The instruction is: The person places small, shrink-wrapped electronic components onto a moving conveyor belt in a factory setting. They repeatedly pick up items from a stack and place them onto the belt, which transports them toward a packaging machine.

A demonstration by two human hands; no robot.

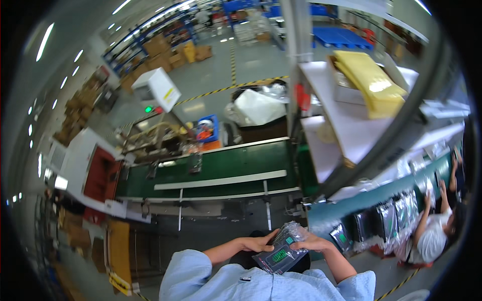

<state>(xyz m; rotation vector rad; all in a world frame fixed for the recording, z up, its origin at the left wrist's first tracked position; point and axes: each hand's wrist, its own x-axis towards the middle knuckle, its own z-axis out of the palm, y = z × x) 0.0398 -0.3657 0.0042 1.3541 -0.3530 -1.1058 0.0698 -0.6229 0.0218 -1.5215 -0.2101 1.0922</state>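
Left of centre, a dark packet (pixel 195 163) lies on the green conveyor belt (pixel 241 163) | lower centre, here's the left hand (pixel 259 244) gripping the plastic-wrapped black package (pixel 277 258) | right hand (pixel 312 243) clasping its other side | lower right, more dark packages (pixel 386 219) line the counter (pixel 321 214), a co-worker (pixel 432 242) alongside

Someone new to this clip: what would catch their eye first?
Probably the black, plastic-wrapped package with green print, held between the left hand and right hand at bottom centre. Next, the green conveyor belt across the middle, and the bright yellow packaging above the white shelf at upper right.
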